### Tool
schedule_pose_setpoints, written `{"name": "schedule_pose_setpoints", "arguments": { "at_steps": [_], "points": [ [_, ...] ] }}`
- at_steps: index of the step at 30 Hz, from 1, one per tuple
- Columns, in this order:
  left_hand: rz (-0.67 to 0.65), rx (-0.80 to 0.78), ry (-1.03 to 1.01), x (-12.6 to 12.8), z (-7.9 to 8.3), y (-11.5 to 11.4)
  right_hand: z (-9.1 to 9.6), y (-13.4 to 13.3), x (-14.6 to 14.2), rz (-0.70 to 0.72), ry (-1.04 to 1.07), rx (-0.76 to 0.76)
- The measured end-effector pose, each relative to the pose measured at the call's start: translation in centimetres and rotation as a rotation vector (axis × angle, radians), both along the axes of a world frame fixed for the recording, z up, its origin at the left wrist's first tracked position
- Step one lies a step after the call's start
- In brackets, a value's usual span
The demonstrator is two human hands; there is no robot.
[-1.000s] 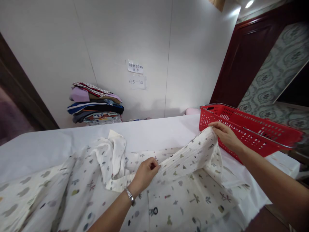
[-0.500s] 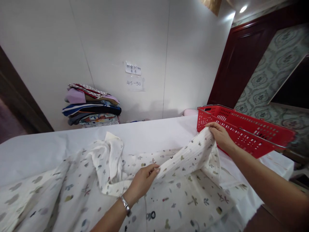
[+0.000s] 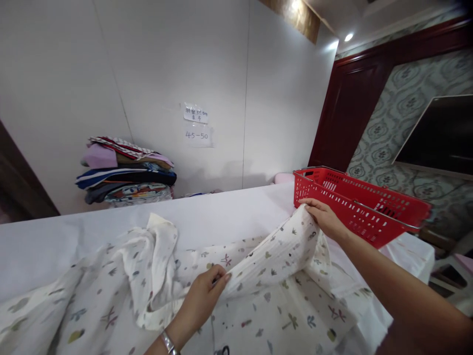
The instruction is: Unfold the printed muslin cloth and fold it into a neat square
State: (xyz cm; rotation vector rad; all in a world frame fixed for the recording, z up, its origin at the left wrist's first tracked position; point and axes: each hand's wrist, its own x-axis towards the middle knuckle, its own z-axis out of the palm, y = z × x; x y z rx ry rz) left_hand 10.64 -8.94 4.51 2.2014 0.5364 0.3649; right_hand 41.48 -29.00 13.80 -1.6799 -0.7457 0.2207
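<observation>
A large white cloth (image 3: 273, 251) printed with small palm trees, cacti and starfish lies loosely spread over the table, bunched up toward the left. One edge is lifted and stretched between my two hands. My left hand (image 3: 207, 291), with a silver watch or bracelet at the wrist, pinches this edge near the middle of the view. Farther right and higher, my right hand (image 3: 323, 216) grips the raised end of the cloth between thumb and fingers, in front of the red basket. The rest of the cloth hangs down in folds below.
A red plastic basket (image 3: 354, 214) with metal handles stands at the table's right end. Folded fabrics (image 3: 127, 172) are stacked behind the table at left, against a grey wall with a paper sign (image 3: 197, 135) reading "45-50". The white-covered table (image 3: 229, 207) ends at right.
The view has shifted, so the background sits lower and farther left. Both hands keep hold of the cloth edge, which stays stretched between them.
</observation>
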Motion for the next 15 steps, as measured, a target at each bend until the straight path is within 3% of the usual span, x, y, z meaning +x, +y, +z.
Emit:
{"name": "schedule_pose_setpoints", "arguments": {
  "at_steps": [8,15],
  "points": [
    [-0.052,-0.005,-0.004,-0.4,-0.2,0.2,-0.1,0.2,0.0,0.022,0.016,0.087],
    [-0.113,-0.032,0.042,-1.6,1.8,0.6,0.5,-0.2,0.4,0.0,0.13,0.219]
  ]
}}
